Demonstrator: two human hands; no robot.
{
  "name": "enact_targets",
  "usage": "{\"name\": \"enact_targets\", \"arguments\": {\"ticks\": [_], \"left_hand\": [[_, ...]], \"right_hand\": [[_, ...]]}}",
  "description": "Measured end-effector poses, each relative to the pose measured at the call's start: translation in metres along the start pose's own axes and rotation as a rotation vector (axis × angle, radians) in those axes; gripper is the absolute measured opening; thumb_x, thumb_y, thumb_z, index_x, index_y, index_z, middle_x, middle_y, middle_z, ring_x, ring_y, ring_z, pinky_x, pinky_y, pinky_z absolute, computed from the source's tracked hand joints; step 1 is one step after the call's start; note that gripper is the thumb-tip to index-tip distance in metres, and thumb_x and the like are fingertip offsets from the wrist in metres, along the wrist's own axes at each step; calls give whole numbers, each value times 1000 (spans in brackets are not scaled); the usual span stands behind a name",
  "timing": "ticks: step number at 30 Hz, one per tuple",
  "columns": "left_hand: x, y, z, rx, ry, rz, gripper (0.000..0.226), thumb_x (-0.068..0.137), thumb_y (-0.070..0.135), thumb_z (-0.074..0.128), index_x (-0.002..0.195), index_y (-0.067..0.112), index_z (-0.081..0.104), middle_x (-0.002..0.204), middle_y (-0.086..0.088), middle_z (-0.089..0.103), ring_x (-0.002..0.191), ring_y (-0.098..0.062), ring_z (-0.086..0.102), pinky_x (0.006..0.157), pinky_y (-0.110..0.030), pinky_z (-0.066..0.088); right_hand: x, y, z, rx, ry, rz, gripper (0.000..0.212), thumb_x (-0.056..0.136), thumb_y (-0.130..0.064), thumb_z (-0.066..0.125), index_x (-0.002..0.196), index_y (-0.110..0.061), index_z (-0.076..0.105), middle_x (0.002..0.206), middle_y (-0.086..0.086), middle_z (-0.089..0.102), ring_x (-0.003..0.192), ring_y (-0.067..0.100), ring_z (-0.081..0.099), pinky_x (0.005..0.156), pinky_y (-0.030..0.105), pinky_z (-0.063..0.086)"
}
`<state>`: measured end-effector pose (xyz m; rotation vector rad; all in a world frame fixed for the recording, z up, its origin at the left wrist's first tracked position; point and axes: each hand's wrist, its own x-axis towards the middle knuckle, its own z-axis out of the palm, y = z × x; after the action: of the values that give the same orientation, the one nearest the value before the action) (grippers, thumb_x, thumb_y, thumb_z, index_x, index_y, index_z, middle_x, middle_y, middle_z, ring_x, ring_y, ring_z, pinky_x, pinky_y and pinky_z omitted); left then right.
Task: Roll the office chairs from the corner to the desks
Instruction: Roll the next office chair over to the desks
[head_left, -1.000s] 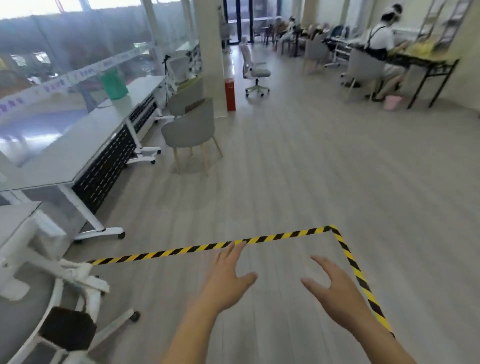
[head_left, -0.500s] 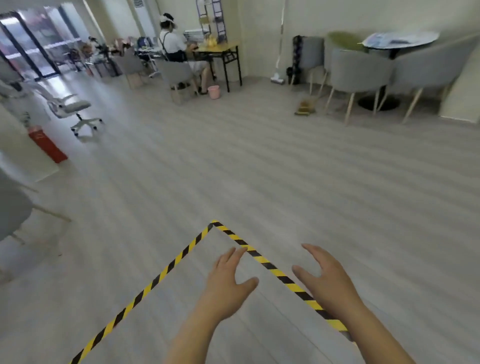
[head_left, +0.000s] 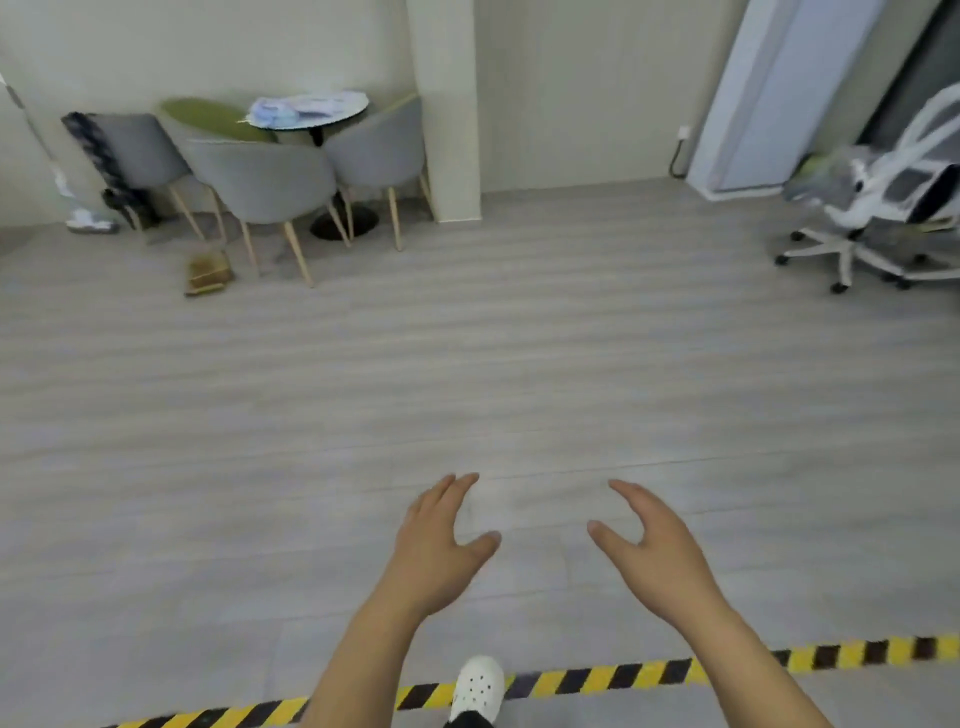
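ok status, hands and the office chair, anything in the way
Left hand and right hand open, holding nothing. White office chair far right by the wall, untouched. Bare floor between; striped tape at the foot.

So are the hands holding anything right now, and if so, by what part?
Nothing is held. The left hand and right hand are both open and empty above the floor.

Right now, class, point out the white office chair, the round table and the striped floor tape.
white office chair (head_left: 852, 215): head view, seat edge.
round table (head_left: 311, 111): head view, tabletop rim.
striped floor tape (head_left: 623, 675): head view, middle stretch.
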<state>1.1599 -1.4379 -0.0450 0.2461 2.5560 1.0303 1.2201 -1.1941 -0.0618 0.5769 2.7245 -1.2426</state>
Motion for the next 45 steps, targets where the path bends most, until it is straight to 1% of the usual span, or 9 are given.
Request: {"name": "enact_targets", "arguments": {"ticks": [5, 8, 16, 21, 24, 28, 33, 38, 45], "left_hand": [[124, 64, -21, 29, -123, 176, 68, 90, 48, 59, 149, 42, 25, 160, 12, 16, 148, -10, 8, 120, -34, 14], [190, 109, -3, 63, -256, 273, 68, 91, 48, 59, 149, 42, 24, 160, 12, 15, 148, -10, 7, 120, -34, 14], [323, 263, 112, 148, -543, 516, 69, 90, 49, 60, 149, 43, 25, 159, 15, 15, 146, -6, 7, 120, -34, 13], [398, 348, 181, 160, -578, 532, 68, 89, 47, 62, 147, 45, 27, 158, 18, 18, 146, -5, 10, 120, -35, 16], [441, 398, 209, 208, -605, 526, 67, 88, 47, 63, 146, 46, 28, 158, 18, 20, 145, -6, 12, 119, -36, 18], [498, 466, 232, 127, -534, 520, 65, 89, 43, 63, 145, 46, 30, 154, 22, 24, 144, -4, 15, 117, -33, 19], [578, 514, 260, 91, -535, 475, 65, 88, 46, 64, 143, 50, 30, 150, 26, 24, 143, -2, 16, 116, -32, 20], [692, 569, 321, 40, -557, 444, 68, 87, 45, 66, 144, 49, 30, 154, 21, 24, 144, -5, 17, 117, -35, 22], [859, 715, 391, 26, -596, 521, 69, 88, 44, 65, 146, 45, 28, 156, 17, 23, 146, -10, 16, 118, -37, 21]], "right_hand": [[68, -20, -64, -37, 152, 108, 63, 90, -57, 56, 147, -44, 32, 160, -11, 24, 149, 11, 15, 120, 42, 21], [83, -2, -100, 14, 275, 217, 63, 89, -57, 56, 146, -47, 31, 159, -13, 24, 149, 10, 14, 120, 41, 21], [108, 105, -189, 215, 602, 565, 60, 87, -55, 61, 142, -48, 38, 156, -14, 31, 144, 12, 26, 116, 42, 29], [189, 165, -262, 317, 723, 567, 59, 89, -49, 63, 142, -44, 38, 154, -15, 34, 143, 10, 29, 114, 37, 29], [240, 192, -318, 364, 722, 541, 60, 90, -49, 61, 144, -42, 38, 153, -17, 34, 143, 8, 28, 115, 36, 29], [313, 220, -393, 391, 722, 483, 59, 90, -50, 61, 144, -43, 37, 154, -18, 33, 143, 7, 28, 117, 36, 28], [407, 245, -441, 351, 668, 410, 59, 90, -48, 62, 144, -42, 39, 154, -15, 34, 143, 6, 27, 118, 35, 26], [498, 298, -496, 309, 589, 482, 61, 88, -52, 61, 143, -48, 34, 156, -16, 30, 145, 6, 23, 119, 37, 24], [628, 341, -664, 200, 685, 550, 61, 90, -46, 63, 145, -40, 37, 154, -14, 33, 143, 11, 28, 114, 33, 26]]}}
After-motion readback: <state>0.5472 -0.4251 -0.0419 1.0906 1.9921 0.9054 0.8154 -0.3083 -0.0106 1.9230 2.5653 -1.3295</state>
